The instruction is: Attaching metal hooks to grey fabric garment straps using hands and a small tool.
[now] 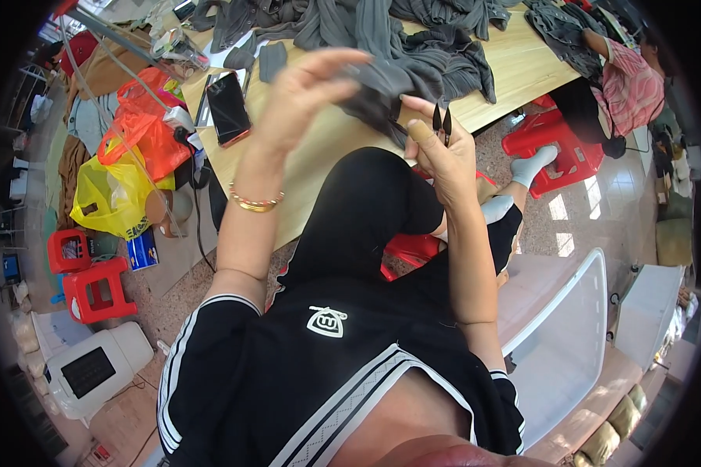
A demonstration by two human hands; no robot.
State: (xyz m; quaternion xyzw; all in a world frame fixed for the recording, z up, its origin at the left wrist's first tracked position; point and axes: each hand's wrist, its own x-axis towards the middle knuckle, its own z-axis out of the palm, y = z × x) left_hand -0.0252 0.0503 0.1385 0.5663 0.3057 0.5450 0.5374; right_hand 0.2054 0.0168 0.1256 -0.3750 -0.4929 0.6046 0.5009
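My right hand (448, 159) is closed around small black thread snips (442, 124), whose two pointed blades stick up past the fingers. A tan wrap covers its thumb tip. Its fingertips meet the edge of a dark grey garment (389, 89) that hangs over the table's near edge toward my knee. My left hand (308, 97) is in the air beside this garment, smeared by motion. Its fingers look stretched out and apart, with nothing seen in them. Gold and beaded bracelets circle that wrist.
More grey garments (319, 23) lie heaped across the wooden table (288, 206). A phone (227, 109) rests at its left. Bags (113, 194), red stools (101, 289) and a white machine (97, 370) stand left. Another person (631, 86) works at the right, near a red stool (557, 148); a translucent bin (561, 335) stands close by.
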